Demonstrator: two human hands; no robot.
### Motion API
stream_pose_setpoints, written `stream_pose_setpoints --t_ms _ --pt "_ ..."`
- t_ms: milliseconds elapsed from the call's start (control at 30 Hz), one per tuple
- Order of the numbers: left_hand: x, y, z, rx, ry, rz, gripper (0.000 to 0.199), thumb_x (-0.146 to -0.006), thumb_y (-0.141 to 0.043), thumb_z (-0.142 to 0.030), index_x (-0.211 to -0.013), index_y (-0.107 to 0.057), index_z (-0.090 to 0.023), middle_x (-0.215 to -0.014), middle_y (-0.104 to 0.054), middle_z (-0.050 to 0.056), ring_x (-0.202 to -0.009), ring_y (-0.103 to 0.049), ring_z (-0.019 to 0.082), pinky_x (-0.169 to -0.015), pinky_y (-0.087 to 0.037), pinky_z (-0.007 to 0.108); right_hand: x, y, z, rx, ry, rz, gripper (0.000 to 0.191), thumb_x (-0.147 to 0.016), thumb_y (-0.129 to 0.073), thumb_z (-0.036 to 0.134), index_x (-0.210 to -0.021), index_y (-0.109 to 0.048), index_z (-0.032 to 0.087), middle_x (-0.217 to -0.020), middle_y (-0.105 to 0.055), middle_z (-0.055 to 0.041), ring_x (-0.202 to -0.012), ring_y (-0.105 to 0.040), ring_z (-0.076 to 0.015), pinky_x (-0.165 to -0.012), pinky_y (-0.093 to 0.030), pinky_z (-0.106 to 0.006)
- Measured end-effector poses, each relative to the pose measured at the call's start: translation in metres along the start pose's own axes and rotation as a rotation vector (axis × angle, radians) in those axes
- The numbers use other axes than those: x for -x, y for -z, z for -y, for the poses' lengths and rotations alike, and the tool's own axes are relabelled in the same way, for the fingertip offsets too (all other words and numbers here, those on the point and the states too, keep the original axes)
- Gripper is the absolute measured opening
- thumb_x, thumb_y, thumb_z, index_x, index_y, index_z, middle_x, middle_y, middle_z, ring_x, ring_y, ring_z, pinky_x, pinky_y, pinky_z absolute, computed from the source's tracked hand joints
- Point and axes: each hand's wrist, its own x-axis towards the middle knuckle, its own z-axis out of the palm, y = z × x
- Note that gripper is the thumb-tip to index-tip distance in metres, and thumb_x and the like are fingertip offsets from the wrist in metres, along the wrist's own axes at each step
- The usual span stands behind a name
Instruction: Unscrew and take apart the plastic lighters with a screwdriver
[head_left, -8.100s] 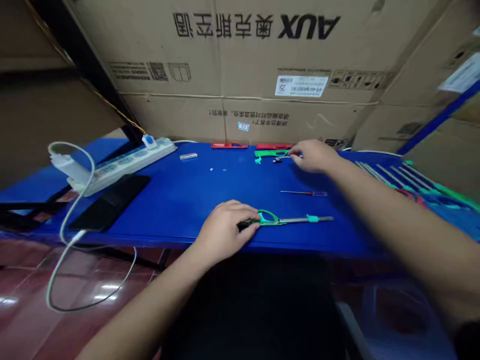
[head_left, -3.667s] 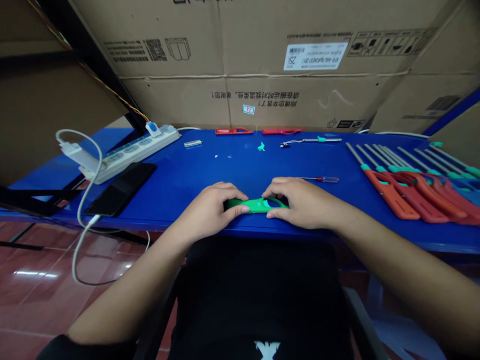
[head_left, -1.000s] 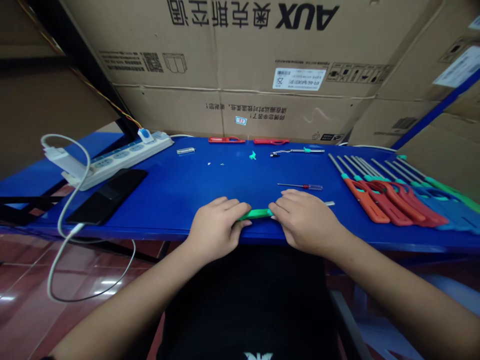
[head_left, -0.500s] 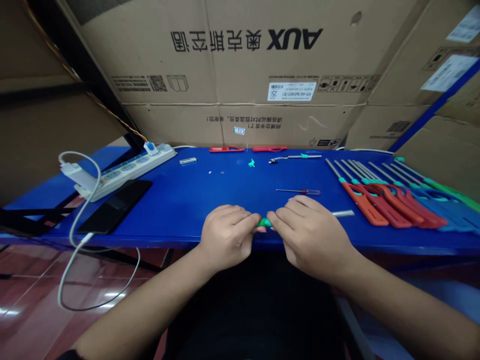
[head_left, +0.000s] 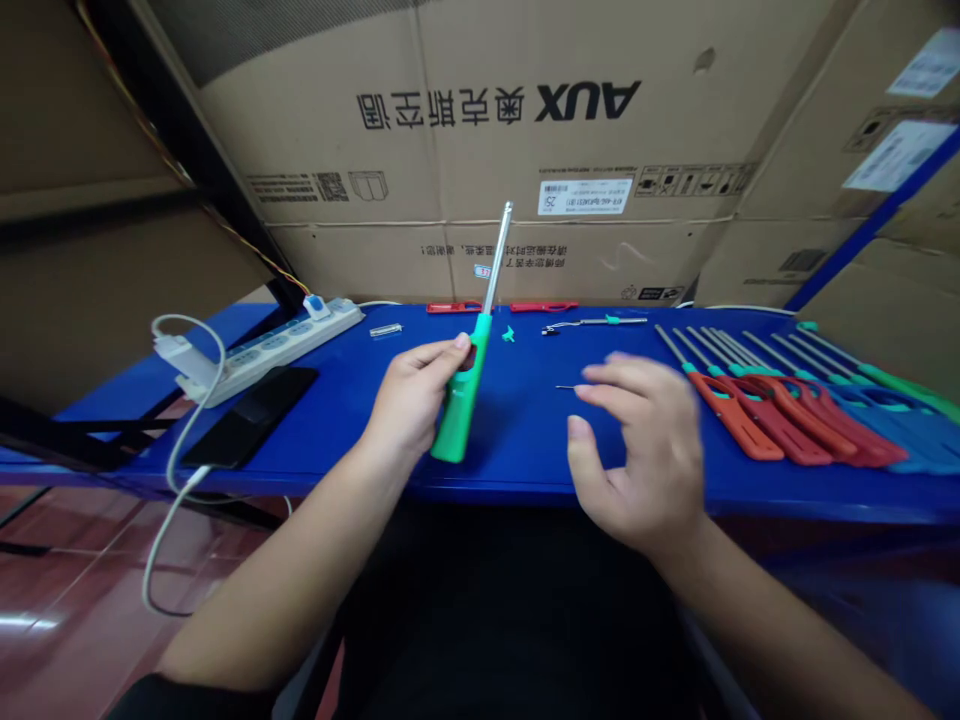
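Note:
A green long-reach lighter (head_left: pixel 468 400) stands tilted in my left hand (head_left: pixel 412 395), its metal tube pointing up and away from me. My thumb lies near its trigger opening. My right hand (head_left: pixel 645 440) is apart from it on the right, fingers spread and curved, holding nothing. Beyond those fingers the metal shaft of a screwdriver (head_left: pixel 565 387) shows; its handle is hidden behind the hand. A small green trigger piece (head_left: pixel 508 334) lies on the blue table (head_left: pixel 360 400) past the lighter.
Red casing halves (head_left: pixel 544 307) and a metal tube with wires (head_left: pixel 592 322) lie along the back. Several red and blue lighters (head_left: pixel 750 420) are lined up at right. On the left are a black phone (head_left: pixel 259 415) and a power strip (head_left: pixel 285 345). Cardboard (head_left: pixel 480 130) walls the back.
The hands have moved apart. The green lighter, mostly hidden between them before, is now raised upright in the left hand. The right hand has let go and opened.

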Motion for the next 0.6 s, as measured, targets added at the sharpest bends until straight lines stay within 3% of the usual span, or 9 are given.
stream_pose_setpoints --t_ms 67,133,200,300,367,467,533,600 --pt "0.004 -0.007 0.001 0.224 0.165 -0.008 0.047 -0.052 -0.094 -0.048 -0.076 -0.072 -0.014 -0.069 -0.067 -0.001 -0.058 -0.055 0.009 -0.052 -0.041 0.020 0.010 -0.013 0.004 -0.266 -0.266 0.237 0.032 -0.093 -0.059 0.032 -0.124 -0.052 0.025 -0.112 -0.067 -0.0089 -0.106 -0.066 -0.0254 -0.093 -0.053 -0.046" --pt "0.012 -0.017 0.006 0.385 0.291 0.011 0.049 -0.050 -0.095 -0.047 -0.078 -0.071 -0.015 -0.067 -0.063 -0.002 -0.056 -0.054 0.009 -0.052 -0.042 0.021 0.015 -0.026 0.011 -0.503 -0.442 0.460 0.044 -0.092 -0.062 0.040 -0.130 -0.045 0.025 -0.113 -0.067 -0.0086 -0.102 -0.067 -0.0225 -0.089 -0.055 -0.042" --pt "0.021 -0.027 0.013 0.494 0.384 0.030 0.049 -0.057 -0.092 -0.050 -0.085 -0.071 -0.017 -0.065 -0.060 -0.004 -0.054 -0.054 0.010 -0.051 -0.043 0.022 0.017 -0.037 0.020 -0.699 -0.521 0.510 0.053 -0.090 -0.066 0.040 -0.134 -0.039 0.026 -0.115 -0.067 -0.0071 -0.102 -0.066 -0.0205 -0.090 -0.055 -0.039" --pt "0.027 -0.033 0.023 0.559 0.456 0.075 0.045 -0.070 -0.083 -0.055 -0.098 -0.071 -0.021 -0.067 -0.060 -0.004 -0.054 -0.054 0.011 -0.052 -0.045 0.024 0.015 -0.042 0.027 -0.884 -0.598 0.444 0.052 -0.092 -0.061 0.032 -0.136 -0.033 0.029 -0.101 -0.066 -0.0012 -0.078 -0.065 -0.0141 -0.072 -0.054 -0.032" --pt "0.027 -0.031 0.029 0.515 0.418 0.117 0.043 -0.075 -0.080 -0.054 -0.099 -0.072 -0.019 -0.075 -0.065 0.000 -0.062 -0.059 0.012 -0.058 -0.047 0.024 0.014 -0.040 0.027 -0.906 -0.610 0.438 0.052 -0.093 -0.056 0.026 -0.138 -0.032 0.030 -0.095 -0.062 0.0012 -0.067 -0.059 -0.0116 -0.063 -0.051 -0.029" --pt "0.025 -0.023 0.033 0.345 0.216 0.084 0.043 -0.077 -0.079 -0.052 -0.102 -0.075 -0.017 -0.092 -0.071 0.004 -0.074 -0.061 0.011 -0.068 -0.047 0.023 0.015 -0.033 0.020 -0.758 -0.556 0.477 0.054 -0.090 -0.055 0.020 -0.139 -0.034 0.030 -0.094 -0.060 0.0009 -0.070 -0.056 -0.0122 -0.067 -0.049 -0.030" --pt "0.024 -0.018 0.033 0.213 0.066 0.039 0.042 -0.076 -0.080 -0.049 -0.102 -0.077 -0.016 -0.093 -0.072 0.004 -0.075 -0.060 0.010 -0.070 -0.046 0.022 0.016 -0.029 0.016 -0.619 -0.514 0.562 0.058 -0.089 -0.054 0.019 -0.141 -0.033 0.029 -0.090 -0.060 0.0017 -0.066 -0.054 -0.0127 -0.066 -0.047 -0.031" --pt "0.022 -0.013 0.033 0.131 0.013 0.043 0.041 -0.072 -0.084 -0.046 -0.099 -0.078 -0.015 -0.086 -0.072 0.003 -0.071 -0.059 0.010 -0.068 -0.046 0.022 0.016 -0.026 0.013 -0.495 -0.488 0.654 0.062 -0.089 -0.054 0.020 -0.146 -0.031 0.029 -0.089 -0.062 0.0011 -0.065 -0.055 -0.0144 -0.064 -0.046 -0.032"
